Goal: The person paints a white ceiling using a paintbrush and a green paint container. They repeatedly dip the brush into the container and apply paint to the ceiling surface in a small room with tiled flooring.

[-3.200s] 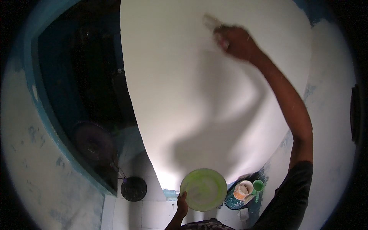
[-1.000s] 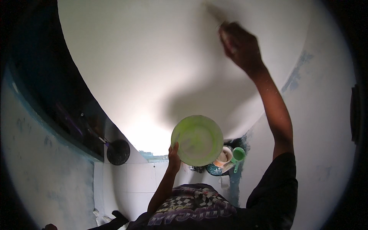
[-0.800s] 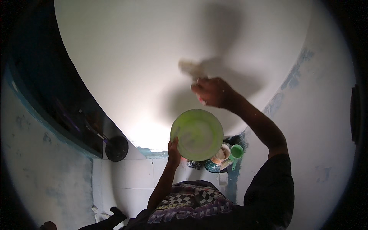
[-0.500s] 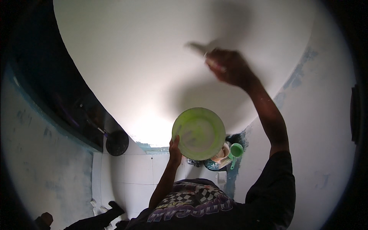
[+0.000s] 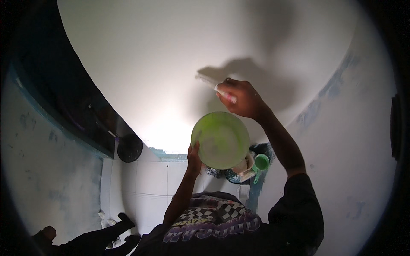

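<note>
My left hand (image 5: 194, 159) grips the left rim of a round, light green plastic bowl (image 5: 222, 141), thumb over the edge. A whitish coating smears the inside of the bowl. Above it, my right hand (image 5: 240, 99) is closed round the pale and reddish handle of a paintbrush (image 5: 208, 80). The brush's white-coated head points up and left in front of the white wall (image 5: 141, 72), above the bowl's rim. Whether its tip touches the wall I cannot tell. A dark shadow of hand and brush falls on the wall.
Below right of the bowl stand a green dipper (image 5: 261, 162) and a whitish tub (image 5: 246, 167). A black round container (image 5: 130, 148) is by the dark opening at left. Another person's dark-clad leg (image 5: 94, 234) reaches in at lower left over the white tiled floor (image 5: 149, 181).
My right hand and the paintbrush have come down and slightly left, nearer the bowl. The bowl stays in my left hand, slightly higher in view.
</note>
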Tool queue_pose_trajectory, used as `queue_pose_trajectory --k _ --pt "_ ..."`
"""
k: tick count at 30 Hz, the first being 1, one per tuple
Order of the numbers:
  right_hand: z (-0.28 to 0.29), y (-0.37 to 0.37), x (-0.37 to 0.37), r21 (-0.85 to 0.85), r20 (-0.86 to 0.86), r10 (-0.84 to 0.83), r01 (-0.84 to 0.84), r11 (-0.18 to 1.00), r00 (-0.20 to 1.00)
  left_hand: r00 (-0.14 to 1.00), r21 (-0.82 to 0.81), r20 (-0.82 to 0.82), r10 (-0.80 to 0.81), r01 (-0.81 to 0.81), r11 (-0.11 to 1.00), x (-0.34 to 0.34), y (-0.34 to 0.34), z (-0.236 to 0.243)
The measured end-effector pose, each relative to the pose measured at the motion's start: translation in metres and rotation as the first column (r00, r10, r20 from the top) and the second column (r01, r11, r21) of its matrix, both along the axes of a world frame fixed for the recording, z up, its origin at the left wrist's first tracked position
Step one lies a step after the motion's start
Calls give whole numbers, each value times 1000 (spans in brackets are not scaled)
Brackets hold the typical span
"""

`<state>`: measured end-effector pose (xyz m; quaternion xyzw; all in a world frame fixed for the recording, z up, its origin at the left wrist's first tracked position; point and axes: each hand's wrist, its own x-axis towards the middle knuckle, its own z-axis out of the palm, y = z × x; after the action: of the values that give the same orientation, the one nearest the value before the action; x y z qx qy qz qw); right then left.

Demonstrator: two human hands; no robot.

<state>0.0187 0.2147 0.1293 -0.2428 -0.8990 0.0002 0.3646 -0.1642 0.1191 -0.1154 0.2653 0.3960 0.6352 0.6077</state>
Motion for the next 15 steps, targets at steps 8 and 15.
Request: queue_pose_trajectory --k 8,15 --pt "-53 -52 -5 -593 -448 -315 -14 805 837 1000 -15 3 31 -31 999 -17 -3 4" --pt "-81 -74 -34 -615 -442 -397 51 787 804 997 -35 -46 68 -70 997 -38 -5 19"
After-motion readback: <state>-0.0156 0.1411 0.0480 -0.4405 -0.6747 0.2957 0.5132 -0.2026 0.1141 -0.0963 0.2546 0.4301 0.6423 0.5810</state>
